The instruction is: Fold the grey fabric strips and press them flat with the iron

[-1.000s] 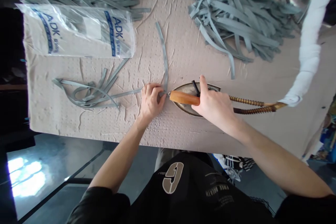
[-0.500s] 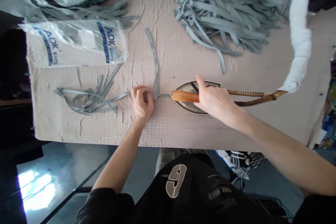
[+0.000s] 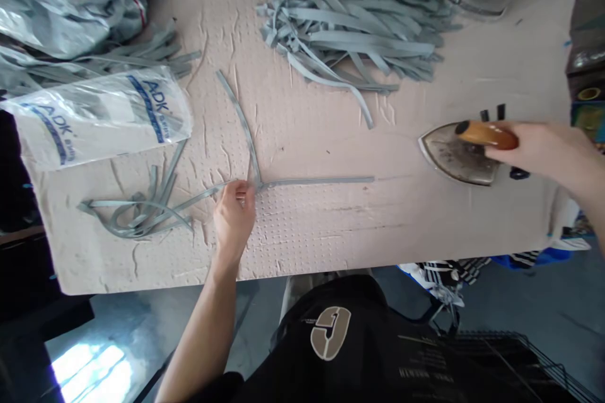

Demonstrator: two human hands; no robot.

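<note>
My left hand (image 3: pixel 234 214) rests on the padded table, fingers curled and pinching a grey fabric strip (image 3: pixel 316 181) at the point where it bends. One arm of the strip lies flat toward the right; the other curves up and away. My right hand (image 3: pixel 548 150) is wrapped round the wooden handle of a metal flat iron (image 3: pixel 456 157), which sits on the table at the right, clear of the strip's end.
A big heap of grey strips (image 3: pixel 350 28) lies at the back. A small bunch of strips (image 3: pixel 142 208) sits left of my left hand. A clear printed plastic bag (image 3: pixel 101 114) and more bags lie at the left. The table's front edge (image 3: pixel 331 264) runs near my body.
The iron slid right along the strip and off its end, leaving that length flat. My left hand stayed pinched at the bend. The view shifted right.
</note>
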